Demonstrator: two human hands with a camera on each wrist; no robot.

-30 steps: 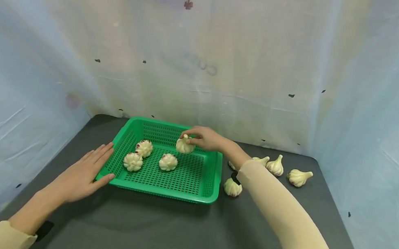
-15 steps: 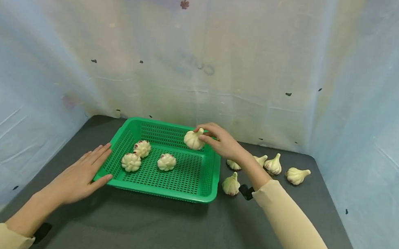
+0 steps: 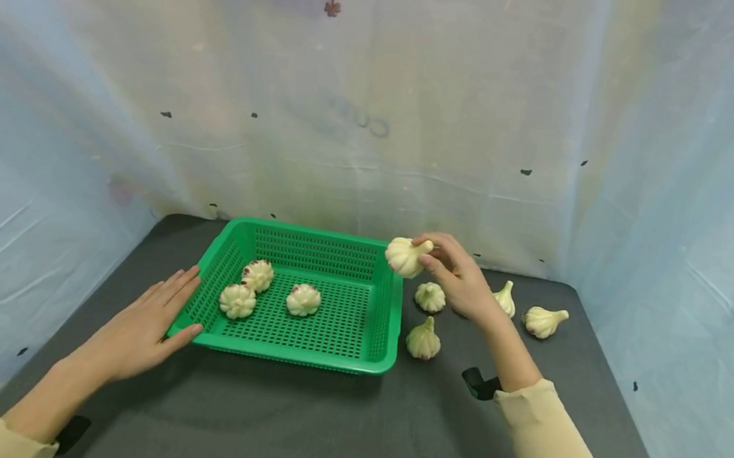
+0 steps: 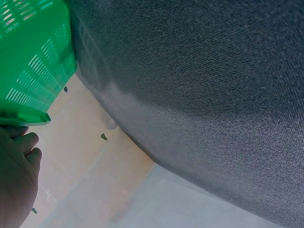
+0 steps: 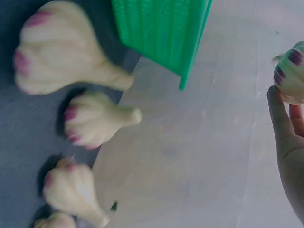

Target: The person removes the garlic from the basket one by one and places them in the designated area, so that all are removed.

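Note:
My right hand [image 3: 463, 281] pinches a garlic bulb [image 3: 404, 257] by its stem, held up over the right rim of a green plastic basket [image 3: 298, 357]. In the right wrist view the purple-streaked base of that held bulb [image 5: 289, 76] shows at the right edge. With fingers straight, my left hand [image 3: 134, 331] rests against the basket's left side; the left wrist view has its fingers just under the rim. Three garlic bulbs lie inside the basket, two together [image 3: 237, 301] at the left and one [image 3: 303, 299] near the middle.
Right of the basket, several bulbs lie on the dark table [image 3: 316, 435]: one [image 3: 430, 297] close to the basket, another [image 3: 423, 339] in front of it, and one [image 3: 544, 322] farther right. My right hand partly covers another bulb [image 3: 505, 298]. Pale sheeting [image 3: 380, 110] hangs behind and at both sides.
My right hand has lifted the garlic bulb up from inside the basket and carried it right, to above the right rim. The left hand stays at the basket's left side.

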